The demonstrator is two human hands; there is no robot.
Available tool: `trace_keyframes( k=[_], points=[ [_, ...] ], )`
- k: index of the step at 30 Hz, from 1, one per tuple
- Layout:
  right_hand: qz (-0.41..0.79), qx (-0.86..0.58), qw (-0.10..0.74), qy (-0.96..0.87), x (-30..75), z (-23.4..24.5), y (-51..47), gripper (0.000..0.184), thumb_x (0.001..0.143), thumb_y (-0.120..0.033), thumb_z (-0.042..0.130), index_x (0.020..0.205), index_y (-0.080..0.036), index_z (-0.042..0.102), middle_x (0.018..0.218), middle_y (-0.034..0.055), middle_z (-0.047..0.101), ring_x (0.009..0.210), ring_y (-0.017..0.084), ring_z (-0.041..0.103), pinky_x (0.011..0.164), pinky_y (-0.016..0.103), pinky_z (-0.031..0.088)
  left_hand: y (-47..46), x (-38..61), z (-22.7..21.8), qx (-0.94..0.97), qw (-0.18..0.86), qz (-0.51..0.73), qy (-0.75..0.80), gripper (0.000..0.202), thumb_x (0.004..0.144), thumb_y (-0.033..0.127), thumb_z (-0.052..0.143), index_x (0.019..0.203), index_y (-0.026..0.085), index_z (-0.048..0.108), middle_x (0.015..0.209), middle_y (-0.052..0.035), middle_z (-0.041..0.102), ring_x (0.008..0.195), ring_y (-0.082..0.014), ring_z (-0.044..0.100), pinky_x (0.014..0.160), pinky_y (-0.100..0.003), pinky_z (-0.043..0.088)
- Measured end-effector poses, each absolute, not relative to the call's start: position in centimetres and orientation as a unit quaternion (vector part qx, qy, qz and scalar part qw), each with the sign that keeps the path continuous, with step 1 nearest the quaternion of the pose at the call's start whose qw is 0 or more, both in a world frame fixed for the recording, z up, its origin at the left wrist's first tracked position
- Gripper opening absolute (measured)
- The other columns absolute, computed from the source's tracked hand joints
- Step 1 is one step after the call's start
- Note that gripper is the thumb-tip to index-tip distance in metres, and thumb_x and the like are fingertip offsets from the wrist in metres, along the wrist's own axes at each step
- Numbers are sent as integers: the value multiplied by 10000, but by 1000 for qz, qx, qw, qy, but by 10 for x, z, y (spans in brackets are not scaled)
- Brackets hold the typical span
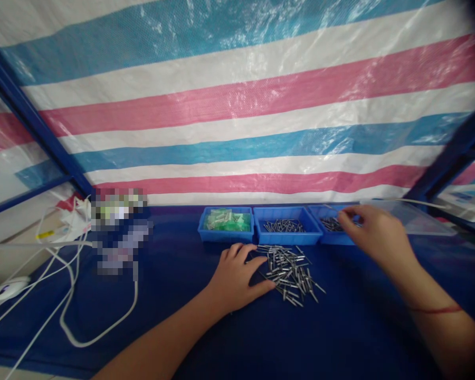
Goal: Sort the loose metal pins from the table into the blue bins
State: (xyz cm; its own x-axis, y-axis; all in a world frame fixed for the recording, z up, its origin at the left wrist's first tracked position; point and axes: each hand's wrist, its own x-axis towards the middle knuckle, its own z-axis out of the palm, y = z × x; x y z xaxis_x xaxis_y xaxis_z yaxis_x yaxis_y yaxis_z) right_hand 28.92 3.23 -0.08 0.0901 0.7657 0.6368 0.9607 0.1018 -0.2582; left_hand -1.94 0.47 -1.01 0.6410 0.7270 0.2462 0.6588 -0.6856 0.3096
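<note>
A loose pile of silver blind rivets lies on the dark blue tabletop. At the pile's left edge rests my left hand, fingers spread, thumb and fingertips against the outer rivets. My right hand is raised above the right blue bin, its thumb and forefinger pinched on a thin rivet whose pin points left. Rivets also fill part of that bin, which my hand partly covers. More rivets lie in the middle blue bin.
A left blue bin holds green and clear packets. Behind the right hand lies a translucent plastic sheet or lid. White cables run across the table's left side, near blurred-out items. A striped tarp hangs behind, between blue frame posts.
</note>
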Motion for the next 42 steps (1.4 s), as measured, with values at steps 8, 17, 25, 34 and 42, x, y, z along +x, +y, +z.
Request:
trace_keyframes(
  k=[8, 17, 25, 34, 42],
  points=[
    [-154, -781, 205, -569, 336, -18, 35, 341, 810, -456, 476, 799, -196, 698, 643, 144, 616, 554, 276, 535, 521, 371, 310, 9, -18, -16, 901, 96, 191, 378, 252, 896, 402, 490, 1023, 250, 645, 1161, -53, 570, 1086, -246, 461, 868, -385, 370],
    [-116, -487, 368, -784, 229, 2, 15, 188, 880, -261, 458, 825, -187, 623, 836, 89, 640, 804, 212, 576, 758, 353, 438, 15, -16, -18, 854, 182, 281, 399, 261, 948, 314, 384, 953, 201, 619, 979, -41, 615, 943, -186, 525, 840, -324, 385],
    [3, -281, 216, -935, 123, -10, -39, 269, 867, -276, 503, 1100, -178, 595, 1063, 92, 624, 1019, 218, 522, 890, 369, 407, 25, -19, -22, 706, 365, 407, 449, 473, 971, 422, 207, 959, 161, 600, 772, -21, 590, 748, -147, 550, 748, -269, 447],
    [49, -271, 185, -943, 120, -12, -40, 324, 889, -249, 465, 1199, -194, 539, 1162, 77, 599, 1109, 209, 488, 984, 364, 352, 25, -17, -23, 671, 414, 413, 456, 622, 943, 543, 140, 967, 148, 620, 748, -34, 603, 726, -154, 538, 735, -284, 447],
    [58, -260, 160, -950, 112, -8, -50, 401, 902, -340, 457, 1293, -248, 475, 1173, 64, 580, 1047, 207, 495, 921, 366, 360, 31, -17, -29, 647, 444, 414, 461, 679, 931, 567, 95, 947, 150, 631, 716, -30, 605, 682, -151, 533, 720, -292, 437]
  ],
)
